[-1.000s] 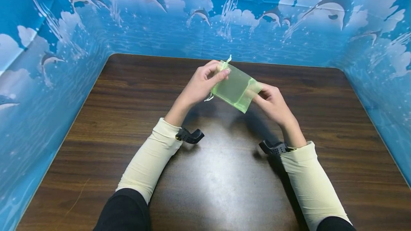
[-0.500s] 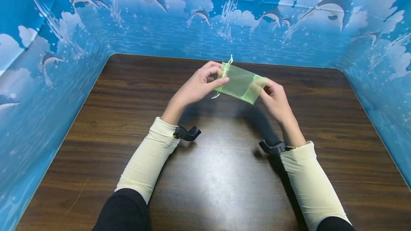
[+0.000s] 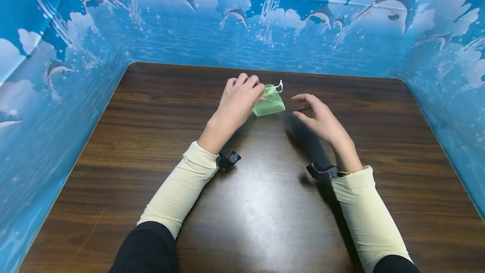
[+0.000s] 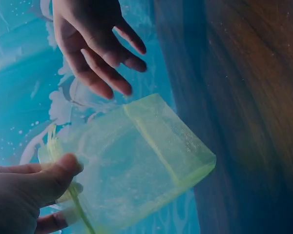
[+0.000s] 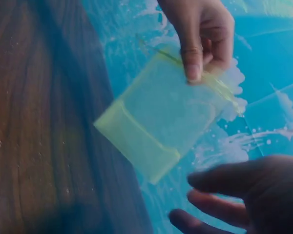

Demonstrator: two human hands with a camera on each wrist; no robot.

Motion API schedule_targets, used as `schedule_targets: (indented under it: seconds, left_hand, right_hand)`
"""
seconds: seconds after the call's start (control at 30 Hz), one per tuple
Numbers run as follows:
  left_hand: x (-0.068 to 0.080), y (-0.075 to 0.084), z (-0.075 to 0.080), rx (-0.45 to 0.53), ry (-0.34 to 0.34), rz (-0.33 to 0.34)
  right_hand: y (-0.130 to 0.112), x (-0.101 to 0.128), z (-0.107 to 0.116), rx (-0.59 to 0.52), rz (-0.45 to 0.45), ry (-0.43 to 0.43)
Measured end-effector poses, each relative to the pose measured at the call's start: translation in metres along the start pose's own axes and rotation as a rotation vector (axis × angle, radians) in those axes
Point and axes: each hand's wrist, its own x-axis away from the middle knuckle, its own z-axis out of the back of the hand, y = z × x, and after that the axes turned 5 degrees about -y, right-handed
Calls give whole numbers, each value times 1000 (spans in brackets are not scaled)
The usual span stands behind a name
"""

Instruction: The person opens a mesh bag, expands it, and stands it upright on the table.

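A sheer green drawstring pouch hangs from my left hand, above the far part of the table. In the left wrist view, thumb and fingers pinch the pouch near its drawstring end. The right wrist view shows the pouch with a band across its bottom part; nothing can be made out inside it. My right hand is apart from the pouch, just to its right, with fingers loosely bent and spread and nothing between them.
A dark wood-grain table lies under both hands. Behind it and along its sides hangs a blue cloth printed with dolphins. Black wrist cameras sit on both wrists.
My right hand has let go of the pouch's bottom end and is now apart from it. My left hand has turned over, palm down, still holding the pouch, which has swung left.
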Motion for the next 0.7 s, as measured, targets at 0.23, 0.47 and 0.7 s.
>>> schedule_targets:
  seconds: [0.23, 0.47, 0.7]
  left_hand:
    - [1, 4, 3, -6, -26, -55]
    - [-1, 3, 2, 85, -26, -111]
    - [-1, -2, 6, 159, -24, -80]
  right_hand:
    - [-5, -10, -15, 76, 11, -121]
    - [3, -8, -20, 120, -24, -35]
    - [4, -9, -18, 105, -33, -11]
